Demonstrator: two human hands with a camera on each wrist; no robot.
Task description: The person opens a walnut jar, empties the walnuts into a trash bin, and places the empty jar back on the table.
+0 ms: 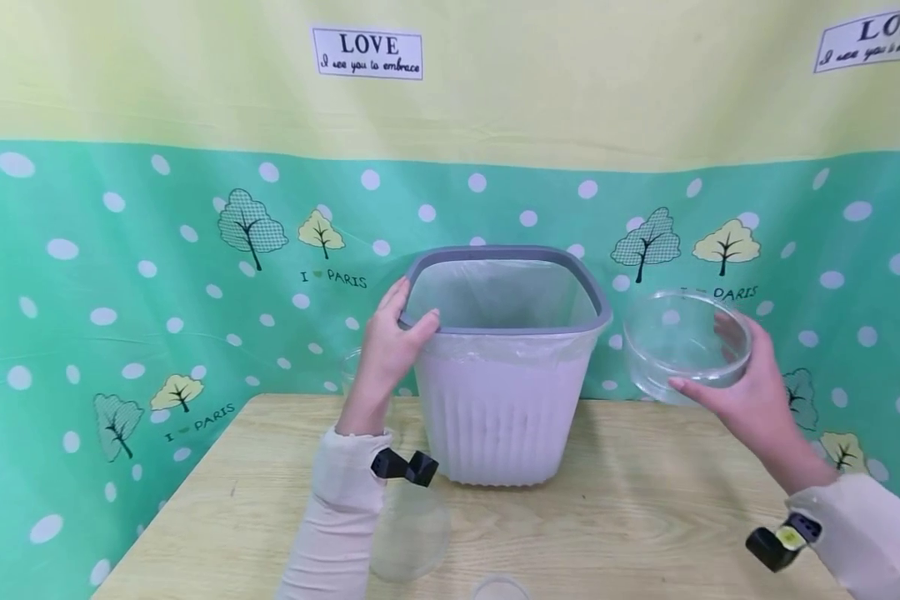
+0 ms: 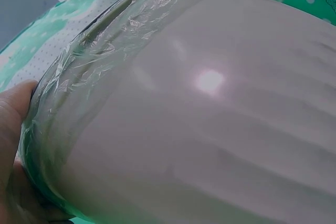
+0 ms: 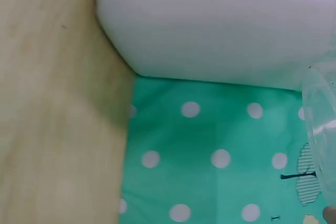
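A pale lilac trash bin (image 1: 498,408) stands upright on the wooden table, its grey rim (image 1: 510,332) lined with a clear plastic bag (image 2: 89,72). At the bin's left front corner my left hand (image 1: 393,337) grips the rim, thumb on the near side and fingers on the outer left. My right hand (image 1: 753,400) holds a clear glass bowl (image 1: 667,375) in the air to the right of the bin, thumb at the front and fingers around the far right side. Only a slice of the bowl and a fingertip show in the right wrist view.
Behind my left wrist stands a clear glass container (image 1: 350,365), mostly hidden. A translucent round disc (image 1: 412,537) lies on the table (image 1: 645,500) beside my left forearm, and a smaller round piece (image 1: 500,588) sits at the bottom edge. A patterned green and yellow cloth (image 1: 480,200) hangs behind.
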